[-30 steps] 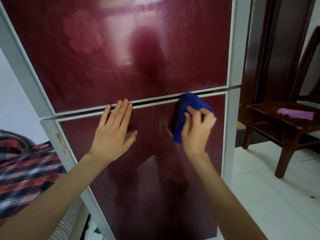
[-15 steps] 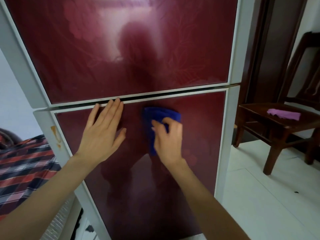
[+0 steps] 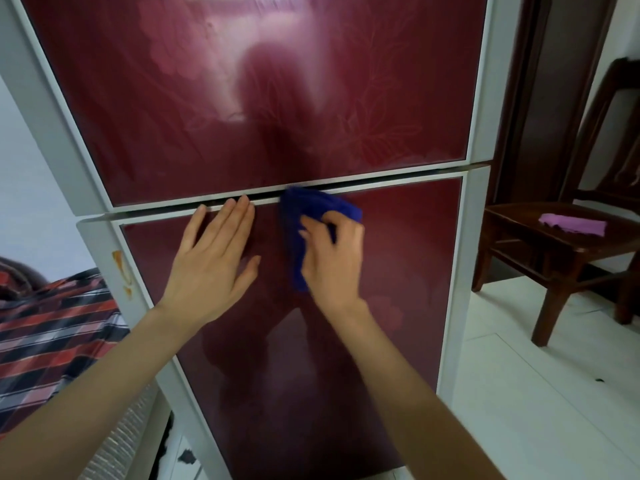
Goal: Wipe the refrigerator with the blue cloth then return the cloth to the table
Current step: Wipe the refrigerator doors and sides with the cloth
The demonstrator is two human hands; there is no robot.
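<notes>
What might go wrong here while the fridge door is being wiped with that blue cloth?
The blue cloth sits right at the gap between the two doors, so an edge may snag there. The left hand lies flat on the glossy lower door and will likely leave prints. Much of the cloth sticks out past the right hand, so it might slip free.

Left hand on refrigerator; cloth just right of it, under right hand; chair right of refrigerator.
</notes>
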